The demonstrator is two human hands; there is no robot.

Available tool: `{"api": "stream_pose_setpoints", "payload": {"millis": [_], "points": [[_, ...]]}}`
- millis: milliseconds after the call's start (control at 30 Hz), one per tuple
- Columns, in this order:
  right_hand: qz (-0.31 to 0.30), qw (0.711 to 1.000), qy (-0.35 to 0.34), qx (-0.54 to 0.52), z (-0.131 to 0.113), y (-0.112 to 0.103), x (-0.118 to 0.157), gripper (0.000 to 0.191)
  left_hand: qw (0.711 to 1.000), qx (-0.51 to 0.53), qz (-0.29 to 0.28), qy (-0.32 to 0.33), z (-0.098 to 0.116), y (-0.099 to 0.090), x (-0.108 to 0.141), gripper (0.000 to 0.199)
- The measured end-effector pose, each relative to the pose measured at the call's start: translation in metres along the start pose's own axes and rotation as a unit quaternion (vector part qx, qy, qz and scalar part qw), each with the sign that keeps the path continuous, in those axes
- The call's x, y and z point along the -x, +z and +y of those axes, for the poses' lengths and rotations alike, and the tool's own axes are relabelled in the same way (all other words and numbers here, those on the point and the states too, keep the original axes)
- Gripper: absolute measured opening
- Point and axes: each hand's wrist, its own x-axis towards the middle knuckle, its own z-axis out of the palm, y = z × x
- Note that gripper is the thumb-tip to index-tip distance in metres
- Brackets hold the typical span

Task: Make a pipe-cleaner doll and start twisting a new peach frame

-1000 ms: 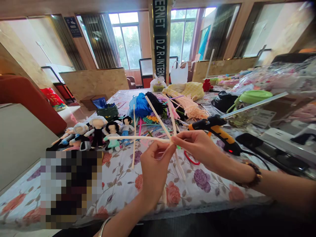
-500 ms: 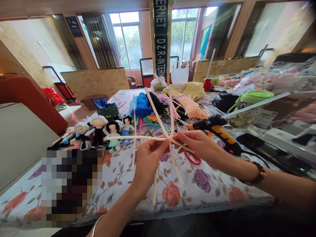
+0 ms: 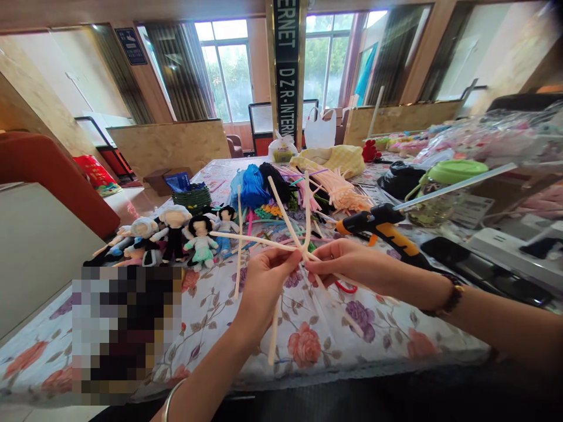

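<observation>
A bundle of cream pipe cleaners [image 3: 285, 212], crossed at one middle point, is held up above the table with its arms spreading several ways. My left hand [image 3: 269, 281] pinches the crossing from the left between thumb and fingers. From the right, my right hand [image 3: 341, 262] is closed on the pipe cleaners close to the same crossing, its fingertips near my left thumb. One loose cream pipe cleaner [image 3: 239, 252] lies on the floral cloth to the left. Partly behind my right hand shows a red loop [image 3: 346, 287], perhaps a scissors handle.
A glue gun [image 3: 387, 225] with a long glue stick stands right of my hands. Small dolls [image 3: 176, 228] line the left, near a green basket [image 3: 192, 198]. Bundles of coloured pipe cleaners [image 3: 253, 186] lie at the back. A green-lidded jar [image 3: 453, 190] stands far right.
My right hand has shifted its grip closer to the crossing and slightly lower. The pipe cleaner arms have swung, with the lower one now pointing further right.
</observation>
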Motion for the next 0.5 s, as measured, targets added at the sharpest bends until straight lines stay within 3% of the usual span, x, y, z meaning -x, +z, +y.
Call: {"api": "stream_pose_setpoints", "payload": {"millis": [500], "points": [[0.022, 0.997, -0.005, 0.077, -0.002, 0.0, 0.005, 0.024, 0.998, -0.056, -0.013, -0.017, 0.004, -0.012, -0.005, 0.02]]}}
